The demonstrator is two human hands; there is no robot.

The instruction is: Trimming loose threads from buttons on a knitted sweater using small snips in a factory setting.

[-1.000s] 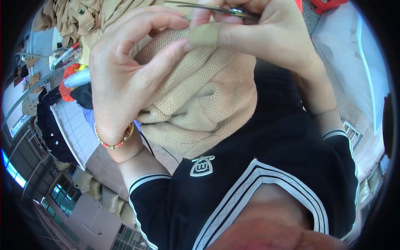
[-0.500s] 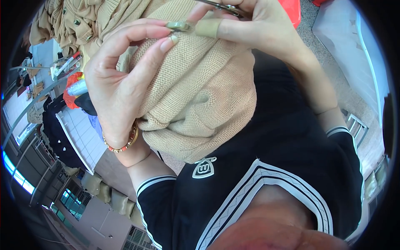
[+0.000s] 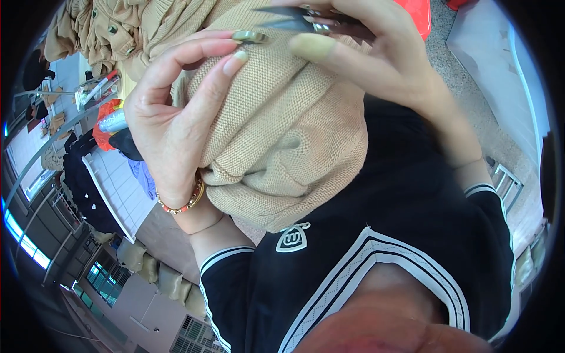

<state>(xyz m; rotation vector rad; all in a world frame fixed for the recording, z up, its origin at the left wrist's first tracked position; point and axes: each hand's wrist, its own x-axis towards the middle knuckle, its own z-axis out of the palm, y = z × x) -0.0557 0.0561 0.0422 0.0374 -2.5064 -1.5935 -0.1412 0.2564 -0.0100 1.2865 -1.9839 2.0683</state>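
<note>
My left hand [image 3: 170,117] grips a bunched tan knitted garment [image 3: 282,135] held up close in front of my chest. Its thumb and forefinger pinch the knit beside a greenish metal button [image 3: 250,36] at the top. My right hand [image 3: 376,53] holds small metal thread snips [image 3: 294,17], whose blades point left just above the button. The right thumb wears a tan fingertip cover [image 3: 312,46]. A beaded bracelet [image 3: 182,203] circles my left wrist.
More tan knitwear with buttons [image 3: 118,29] lies piled at the upper left. A red object [image 3: 415,15] sits behind my right hand. Dark garments [image 3: 88,170] and a white table edge [image 3: 112,200] lie to the left. A white surface [image 3: 494,59] is at the right.
My left hand has slid lower on the garment and its fingers now pinch by the button. The garment has bunched differently, and the snips have come nearer the button.
</note>
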